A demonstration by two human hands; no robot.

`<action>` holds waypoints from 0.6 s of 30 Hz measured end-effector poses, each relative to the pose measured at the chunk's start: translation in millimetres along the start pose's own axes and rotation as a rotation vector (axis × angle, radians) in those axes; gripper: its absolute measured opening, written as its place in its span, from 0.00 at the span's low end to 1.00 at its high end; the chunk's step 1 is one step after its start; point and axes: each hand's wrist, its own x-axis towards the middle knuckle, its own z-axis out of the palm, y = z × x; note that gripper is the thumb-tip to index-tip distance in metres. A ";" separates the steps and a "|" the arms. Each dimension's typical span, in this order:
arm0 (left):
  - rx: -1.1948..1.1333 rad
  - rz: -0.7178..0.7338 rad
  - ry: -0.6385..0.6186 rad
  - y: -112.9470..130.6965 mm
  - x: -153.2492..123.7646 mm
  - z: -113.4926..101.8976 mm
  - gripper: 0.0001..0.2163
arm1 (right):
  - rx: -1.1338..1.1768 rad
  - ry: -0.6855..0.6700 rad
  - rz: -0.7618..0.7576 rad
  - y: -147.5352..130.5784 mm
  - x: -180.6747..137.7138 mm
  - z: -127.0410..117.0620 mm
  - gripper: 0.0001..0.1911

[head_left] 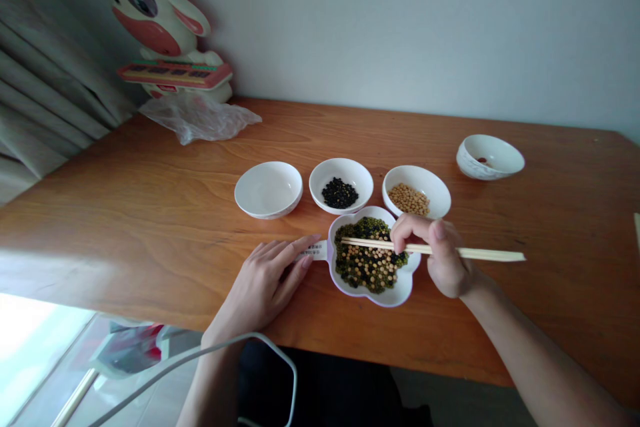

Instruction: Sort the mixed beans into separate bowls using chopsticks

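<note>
My right hand (443, 257) is closed round a pair of wooden chopsticks (493, 254). Their tips reach into the left side of a flower-shaped dish (404, 287) with a lilac rim. Inside it lie mixed green, black and tan beans (370, 267); whether the tips grip one is too small to tell. At the dish's left, my left hand (267, 277) pinches the handle, which bears a white printed label (316, 251). Just behind are a white bowl (269, 190) with nothing visible in it, another holding black beans (340, 193), and a third holding tan soybeans (409, 199).
A further white bowl (493, 157) with a few reddish-brown bits stands back right. Crumpled clear plastic (200, 119) lies by a cow-shaped toy keyboard (175, 73) at the back left. A grey cable (225, 345) crosses my left forearm near the table's front edge.
</note>
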 end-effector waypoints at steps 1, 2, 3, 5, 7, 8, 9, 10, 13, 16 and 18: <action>0.000 -0.002 0.000 0.1 -0.1 0.1 0.18 | 0.005 0.022 0.011 -0.5 0.2 -2.1 0.36; 0.001 -0.004 -0.001 0.3 -0.2 0.2 0.18 | 0.015 0.047 0.026 -1.0 0.3 -4.9 0.37; 0.002 -0.006 -0.004 0.5 -0.4 0.3 0.18 | 0.028 0.074 0.040 -1.5 0.5 -8.1 0.38; 0.001 -0.012 -0.008 1.0 -0.7 0.2 0.18 | 0.047 0.115 0.057 -2.1 0.7 -15.2 0.39; 0.000 -0.016 -0.010 1.2 -0.8 0.0 0.18 | 0.046 0.142 0.052 -1.7 0.9 -21.4 0.39; 0.000 -0.016 -0.011 1.1 -0.8 -0.1 0.18 | 0.040 0.153 0.044 -1.2 0.9 -23.6 0.40; 0.000 -0.015 -0.011 0.9 -0.7 -0.1 0.18 | 0.031 0.160 0.039 -0.4 0.9 -25.0 0.40; 0.001 -0.014 -0.011 0.7 -0.5 -0.1 0.18 | 0.023 0.161 0.037 0.5 0.8 -25.5 0.40; 0.000 -0.012 -0.009 0.3 0.0 -0.2 0.18 | 0.005 0.142 0.048 2.8 0.1 -23.8 0.40; -0.003 -0.018 -0.012 0.6 0.1 -0.5 0.18 | 0.003 0.138 0.055 3.2 -0.7 -21.5 0.40; -0.007 -0.018 -0.017 0.8 -0.1 -0.5 0.18 | 0.006 0.144 0.053 2.7 -0.9 -21.2 0.39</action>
